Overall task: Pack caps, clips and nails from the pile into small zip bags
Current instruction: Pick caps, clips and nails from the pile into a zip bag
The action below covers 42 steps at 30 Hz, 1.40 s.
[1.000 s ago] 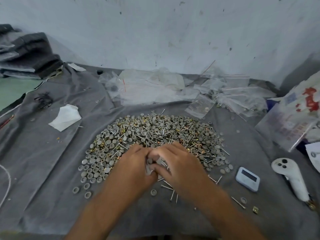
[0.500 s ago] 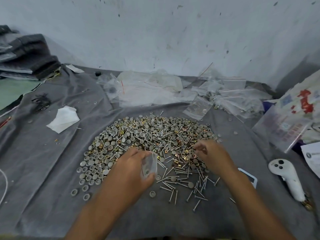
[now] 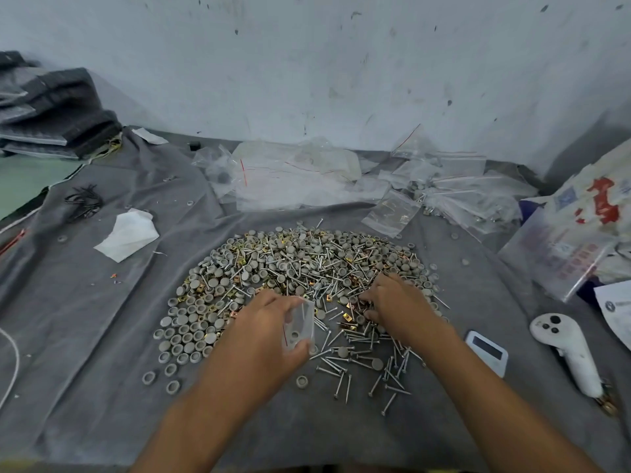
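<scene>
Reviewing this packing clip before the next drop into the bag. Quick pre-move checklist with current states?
1. Bag held: ok. The left hand grips the small zip bag upright above the cloth.
2. Bag mouth open: cannot tell; the top edge is blurred.
3. Bag contents: ok, at least one grey cap shows through near the bottom.
4. Right hand on parts: ok, its fingertips are down in the brass clips at the pile edge.
5. Piece in the right grip: cannot tell; the fingertips are hidden among the parts.
6. Nails within reach: ok, loose ones lie between the two hands.
</scene>
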Motion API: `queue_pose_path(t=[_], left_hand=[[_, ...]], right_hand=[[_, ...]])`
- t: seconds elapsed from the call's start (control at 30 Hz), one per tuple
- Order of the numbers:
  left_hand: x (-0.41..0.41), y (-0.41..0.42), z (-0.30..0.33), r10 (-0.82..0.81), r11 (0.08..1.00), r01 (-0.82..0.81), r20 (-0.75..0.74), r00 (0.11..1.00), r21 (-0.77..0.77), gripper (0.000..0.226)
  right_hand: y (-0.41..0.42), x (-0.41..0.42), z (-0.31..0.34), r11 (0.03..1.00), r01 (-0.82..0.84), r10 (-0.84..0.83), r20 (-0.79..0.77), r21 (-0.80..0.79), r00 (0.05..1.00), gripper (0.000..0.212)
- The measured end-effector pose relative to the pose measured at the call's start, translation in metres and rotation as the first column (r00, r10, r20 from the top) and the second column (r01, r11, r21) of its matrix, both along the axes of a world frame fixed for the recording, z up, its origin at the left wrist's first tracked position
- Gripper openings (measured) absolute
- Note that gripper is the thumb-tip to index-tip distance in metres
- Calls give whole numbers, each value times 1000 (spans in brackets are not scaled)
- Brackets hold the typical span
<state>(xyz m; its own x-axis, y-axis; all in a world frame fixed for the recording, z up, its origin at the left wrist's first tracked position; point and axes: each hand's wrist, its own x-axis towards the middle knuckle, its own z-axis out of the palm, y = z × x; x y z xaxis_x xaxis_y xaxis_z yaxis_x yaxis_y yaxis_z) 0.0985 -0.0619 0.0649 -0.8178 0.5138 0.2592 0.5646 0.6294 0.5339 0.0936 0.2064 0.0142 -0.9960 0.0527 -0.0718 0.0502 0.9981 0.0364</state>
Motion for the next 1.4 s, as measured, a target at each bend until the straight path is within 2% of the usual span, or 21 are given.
queue_pose_path(t=[0.13, 0.33, 0.43, 0.53, 0.6, 0.63, 0.7, 0.77, 0.8, 0.87, 0.9, 0.93, 0.97, 1.03, 1.1, 1.13, 1.17, 1.2, 1.3, 1.37, 1.4], left_hand=[[0, -1, 1, 0, 1000, 0, 3, 1000, -5, 60], [-1, -2, 2, 13, 1000, -12, 11, 1000, -18, 60], [0, -1, 3, 14, 1000, -13, 4, 1000, -20, 59], [-1, -1, 3, 16, 1000, -16, 10, 1000, -25, 59], [-1, -2, 3, 22, 999, -22, 11, 1000, -25, 59], [-2, -2, 2, 25, 999, -25, 9, 1000, -25, 59], [-2, -2, 2, 28, 999, -28, 6, 1000, -24, 58], [-2, -1, 2, 24, 1000, -24, 0, 1000, -20, 57], [-1, 0, 3, 22, 1000, -22, -3, 1000, -18, 57], [-1, 2, 4, 18, 1000, -18, -5, 1000, -20, 56], [0, 3, 4, 15, 1000, -15, -3, 1000, -22, 56], [0, 4, 5, 9, 1000, -9, 3, 1000, -21, 55], [0, 4, 5, 0, 1000, 0, 11, 1000, -17, 54], [1, 4, 6, -20, 1000, 20, 29, 999, -6, 48], [2, 4, 8, -27, 1000, 27, 41, 999, 7, 41], [2, 4, 8, -23, 1000, 23, 41, 999, 13, 38], [2, 4, 8, -18, 1000, 17, 37, 999, 20, 36], [2, 4, 8, -13, 1000, 12, 30, 999, 26, 34], [2, 3, 7, -9, 1000, 9, 20, 1000, 12, 43], [0, 2, 5, -3, 1000, 3, 7, 1000, 13, 54], [0, 1, 4, -3, 1000, 3, -3, 1000, 16, 55]], right_hand=[[-8, -1, 0, 997, 6, -2, -54, 73, 999, 30], [-15, 8, -12, 996, 40, -25, -176, 82, 984, 21], [-16, 11, -22, 996, 92, -92, -243, -13, 966, 16], [-8, 13, -19, 942, 152, -235, -266, -298, 935, 9], [-7, 16, -6, 785, 147, -334, -211, -602, 919, 5], [-8, 18, 2, 657, 125, -358, -162, -744, 920, 5], [-18, 27, 20, 284, 56, -344, -47, -957, 938, 6], [-34, 38, 37, -75, 23, -239, 40, -997, 970, 13], [-41, 42, 44, -190, 23, -182, 59, -982, 982, 16], [-56, 50, 57, -314, 32, -84, 61, -949, 995, 17], [-62, 52, 62, -320, 25, -50, 43, -947, 998, 16], [-68, 55, 65, -275, -3, -33, 7, -962, 999, 14], [-75, 57, 68, -169, -58, -28, -54, -984, 998, 11], [-89, 59, 69, 182, -232, -48, -244, -956, 969, 8], [-100, 57, 63, 563, -352, -45, -452, -748, 891, 11], [-104, 55, 60, 701, -362, -11, -517, -614, 856, 13], [-107, 54, 56, 783, -355, 25, -545, -511, 838, 16], [-108, 53, 51, 816, -353, 47, -557, -458, 829, 18], [-98, 50, 44, 773, -392, -2, -620, -498, 785, 9], [-76, 41, 39, 770, -298, -141, -606, -564, 783, 4], [-60, 34, 34, 784, -193, -218, -552, -590, 805, 4]])
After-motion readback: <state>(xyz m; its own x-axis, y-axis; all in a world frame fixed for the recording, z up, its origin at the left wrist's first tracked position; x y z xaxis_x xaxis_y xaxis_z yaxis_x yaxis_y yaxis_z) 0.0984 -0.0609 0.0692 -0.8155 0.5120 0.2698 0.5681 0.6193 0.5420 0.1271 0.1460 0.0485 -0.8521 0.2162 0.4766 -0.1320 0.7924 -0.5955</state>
